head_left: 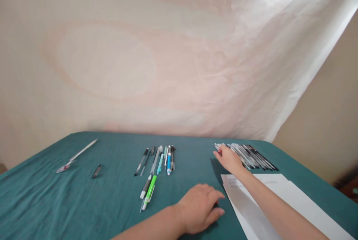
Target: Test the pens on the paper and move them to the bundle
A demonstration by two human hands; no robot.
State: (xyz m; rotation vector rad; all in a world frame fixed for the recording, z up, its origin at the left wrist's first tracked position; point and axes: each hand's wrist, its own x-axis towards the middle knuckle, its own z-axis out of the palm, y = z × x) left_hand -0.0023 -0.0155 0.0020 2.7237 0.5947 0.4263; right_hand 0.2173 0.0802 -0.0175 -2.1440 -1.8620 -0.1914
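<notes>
My right hand (228, 159) reaches to the far right of the table and rests on the left end of a row of several dark pens (248, 156), fingers curled over them; whether it grips one is hidden. My left hand (201, 207) lies palm down on the teal tablecloth (56, 199) near the front, fingers loosely bent and holding nothing I can see. Just left of it lie a green highlighter (149, 191) and a white pen (145, 187). A group of several pens (160, 159) lies side by side in the middle.
White paper sheets (282, 202) lie under my right forearm at the front right. A long white pen (77, 155) and a small black cap (96, 171) lie at the left. A pale cloth backdrop (167, 53) hangs behind the table.
</notes>
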